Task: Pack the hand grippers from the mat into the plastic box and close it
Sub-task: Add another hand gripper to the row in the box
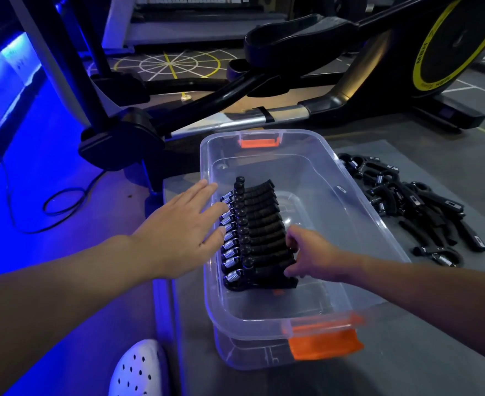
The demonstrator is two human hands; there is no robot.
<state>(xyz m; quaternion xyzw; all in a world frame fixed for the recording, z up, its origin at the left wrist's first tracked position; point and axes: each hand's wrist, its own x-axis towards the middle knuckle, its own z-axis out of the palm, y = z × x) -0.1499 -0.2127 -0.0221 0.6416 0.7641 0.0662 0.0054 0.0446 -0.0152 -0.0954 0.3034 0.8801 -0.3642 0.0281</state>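
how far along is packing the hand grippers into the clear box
Done: a row of black spring hand grippers stands along the left side of the clear plastic box. In hand: the right hand grips the row's near end, and the open left hand touches its springs. Left: a pile of black grippers lies on the grey mat beside it, and the box has no lid on.

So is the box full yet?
Not full. One row of hand grippers lines the left of the plastic box; the rest is bare.
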